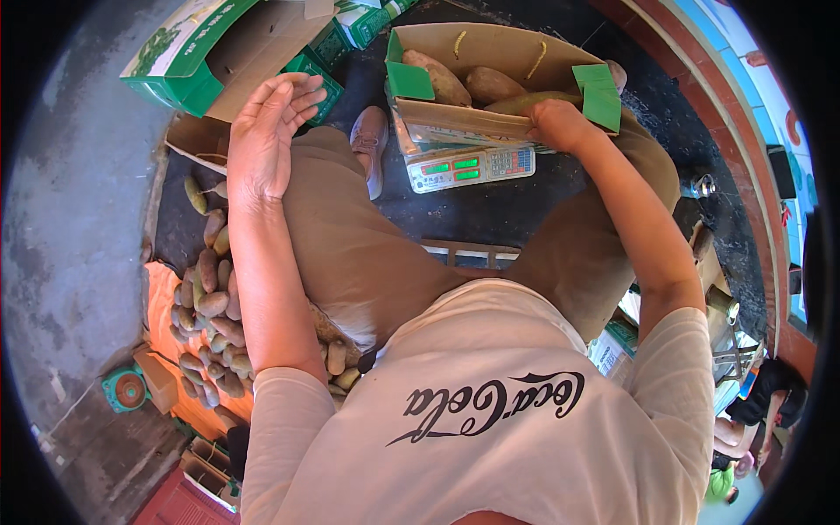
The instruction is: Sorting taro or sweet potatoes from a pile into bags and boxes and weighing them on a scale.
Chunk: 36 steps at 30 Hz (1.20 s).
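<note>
My left hand [278, 131] is raised beside an open green-and-white carton [254, 52]; its fingers are loosely stretched and hold nothing. Ahead on the right, an open cardboard box [472, 116] with green flaps and two yellow cord handles rests on a digital price scale [472, 169] with lit green displays. Several large oblong brown and greenish fruits or tubers [493, 85] lie in the box. My right hand [564, 124] reaches over the box's near rim at its right end, beside a green flap. Its fingertips are mostly hidden, so I cannot see whether they grip anything.
On my left, a pile of similar oblong produce [214, 302] lies on an orange sheet [166, 306]. More green cartons [359, 24] stand beyond my left knee. A small teal-rimmed round device [125, 389] sits at far left. Other people [761, 411] are at lower right.
</note>
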{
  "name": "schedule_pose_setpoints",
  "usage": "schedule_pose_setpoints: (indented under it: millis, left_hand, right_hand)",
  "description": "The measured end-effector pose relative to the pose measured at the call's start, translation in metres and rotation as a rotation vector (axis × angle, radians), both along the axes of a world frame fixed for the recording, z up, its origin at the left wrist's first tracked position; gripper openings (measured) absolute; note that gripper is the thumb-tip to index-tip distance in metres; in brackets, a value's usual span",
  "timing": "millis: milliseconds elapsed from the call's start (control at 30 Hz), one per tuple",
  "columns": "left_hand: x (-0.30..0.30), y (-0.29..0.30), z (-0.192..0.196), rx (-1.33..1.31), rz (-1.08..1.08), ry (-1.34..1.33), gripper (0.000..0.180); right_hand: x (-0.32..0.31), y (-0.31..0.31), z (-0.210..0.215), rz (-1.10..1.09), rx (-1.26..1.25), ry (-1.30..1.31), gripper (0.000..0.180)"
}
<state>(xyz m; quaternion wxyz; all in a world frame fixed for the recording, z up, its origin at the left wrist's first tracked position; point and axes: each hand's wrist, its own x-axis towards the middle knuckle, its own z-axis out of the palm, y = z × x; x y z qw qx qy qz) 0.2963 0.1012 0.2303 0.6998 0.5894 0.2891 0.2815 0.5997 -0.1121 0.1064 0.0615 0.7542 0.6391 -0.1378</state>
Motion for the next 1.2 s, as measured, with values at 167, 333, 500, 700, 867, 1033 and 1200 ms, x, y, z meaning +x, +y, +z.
schedule_pose_setpoints:
  millis: [167,333,500,700,867,1033,1200]
  left_hand:
    - [-0.001,-0.001,0.002,0.008,0.011,0.036,0.028]
    - [0.002,-0.004,0.003,0.025,0.002,0.06,0.027]
    - [0.003,-0.004,0.004,0.028,0.019,0.087,0.027]
    - [0.007,-0.004,0.005,0.065,-0.006,0.129,0.028]
    - [0.014,-0.006,0.005,0.107,-0.01,0.206,0.027]
    - [0.015,-0.007,0.003,0.119,0.003,0.247,0.027]
    - [0.019,-0.008,0.001,0.128,0.017,0.275,0.028]
  right_hand:
    - [0.004,0.007,0.004,0.103,0.014,0.058,0.015]
    - [0.005,0.015,0.017,0.111,-0.006,0.099,0.016]
    - [0.009,0.026,0.026,0.181,0.089,0.082,0.018]
    - [0.013,0.038,0.029,0.239,0.086,0.025,0.018]
    - [0.024,0.043,0.02,0.28,0.199,0.043,0.017]
    - [0.026,0.057,0.021,0.363,0.198,0.011,0.015]
    - [0.025,0.071,0.015,0.356,0.264,-0.007,0.016]
